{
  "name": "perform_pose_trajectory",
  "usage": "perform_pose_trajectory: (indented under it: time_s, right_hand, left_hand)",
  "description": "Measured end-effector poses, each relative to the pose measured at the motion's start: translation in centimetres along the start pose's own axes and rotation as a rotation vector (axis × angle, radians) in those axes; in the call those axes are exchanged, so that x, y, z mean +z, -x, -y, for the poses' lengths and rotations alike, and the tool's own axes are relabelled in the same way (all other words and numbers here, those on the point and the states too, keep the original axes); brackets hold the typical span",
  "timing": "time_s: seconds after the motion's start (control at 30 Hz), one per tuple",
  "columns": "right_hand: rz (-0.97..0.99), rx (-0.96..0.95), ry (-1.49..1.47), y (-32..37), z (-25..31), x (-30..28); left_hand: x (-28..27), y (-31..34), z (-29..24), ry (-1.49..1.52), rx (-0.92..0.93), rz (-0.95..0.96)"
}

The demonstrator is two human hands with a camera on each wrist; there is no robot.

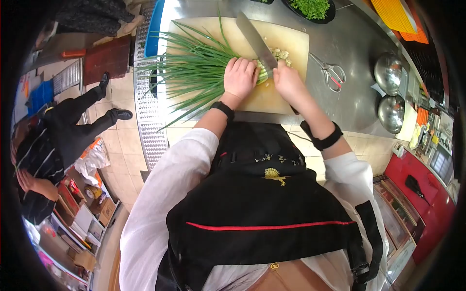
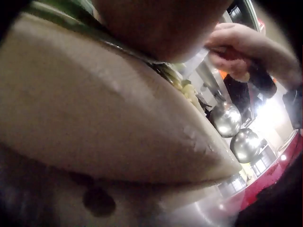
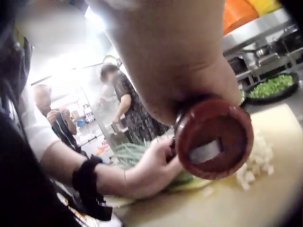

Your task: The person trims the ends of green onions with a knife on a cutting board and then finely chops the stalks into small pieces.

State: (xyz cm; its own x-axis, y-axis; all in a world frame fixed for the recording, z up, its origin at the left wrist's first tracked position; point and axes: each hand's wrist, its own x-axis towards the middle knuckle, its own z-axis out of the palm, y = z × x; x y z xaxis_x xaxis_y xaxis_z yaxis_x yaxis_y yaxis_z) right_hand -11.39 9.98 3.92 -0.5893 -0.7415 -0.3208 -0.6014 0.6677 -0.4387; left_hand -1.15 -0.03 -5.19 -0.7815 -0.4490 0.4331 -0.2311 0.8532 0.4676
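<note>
A bunch of green onions [image 1: 199,63] lies across a pale cutting board [image 1: 297,46], its long green leaves spreading over the left edge. My left hand [image 1: 239,76] grips the bunch near the white ends, fingers curled over the stalks. In my right hand [image 1: 289,83] is a wide-bladed kitchen knife [image 1: 253,39], its blade beside the left fingertips at the cut ends. The knife's round reddish-brown handle end [image 3: 215,142] faces the right wrist view. Small chopped white pieces [image 3: 258,163] lie on the board past the blade. The left wrist view mostly shows the board's near side.
Scissors [image 1: 332,72] lie on the steel counter [image 1: 354,102] right of the board. Two shiny metal bowls [image 1: 391,114] stand farther right. A dark dish of chopped greens [image 1: 313,8] sits behind the board. Another person [image 1: 63,126] stands at the left, and one more [image 3: 135,101] beyond the counter.
</note>
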Motion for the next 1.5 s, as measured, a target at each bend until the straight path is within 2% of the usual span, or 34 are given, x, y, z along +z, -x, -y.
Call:
perform_pose_trajectory:
  time_s: [0.17,0.23,0.37,0.5,0.63,0.73,0.8,0.97,1.13,1.37,1.43,1.5]
  right_hand:
    - [0.114,0.018,0.061,3.5,0.4,-2.1]
    - [0.203,0.136,0.060,5.1,0.7,-2.4]
    - [0.202,0.160,0.071,6.2,0.3,-1.2]
    - [0.013,0.062,0.033,4.0,-1.3,3.6]
    - [-0.135,0.010,-0.022,2.8,-2.0,5.0]
    - [-0.139,0.037,-0.038,2.7,-2.2,4.7]
    - [-0.136,0.039,-0.055,2.5,-2.3,4.9]
    - [-0.136,0.019,-0.072,2.6,-2.2,4.4]
    - [-0.060,0.051,-0.077,2.4,-1.6,3.4]
    - [0.000,0.020,-0.007,3.6,2.1,-2.7]
    - [0.119,0.087,0.041,5.0,2.5,-3.4]
    - [0.140,0.112,0.051,6.1,2.2,-2.9]
  left_hand:
    - [0.3,0.0,0.0,-0.018,-0.001,-0.016]
    - [0.3,0.1,0.1,-0.024,-0.003,-0.016]
    - [0.4,0.2,0.1,-0.022,-0.006,-0.006]
    - [0.2,0.0,0.0,-0.009,-0.005,0.000]
    - [0.0,-0.1,0.0,-0.007,0.022,-0.027]
    - [-1.6,-0.4,-0.4,-0.028,-0.002,0.079]
    - [-3.1,-0.9,-0.4,-0.211,0.067,0.172]
    - [-1.5,1.0,0.4,-0.173,0.013,0.140]
    - [-0.6,1.2,0.6,-0.093,-0.093,0.105]
    - [-0.2,1.1,0.3,-0.188,-0.045,0.056]
    - [-0.1,1.0,0.3,-0.189,-0.050,0.063]
    - [-0.1,1.0,0.4,-0.190,-0.050,0.059]
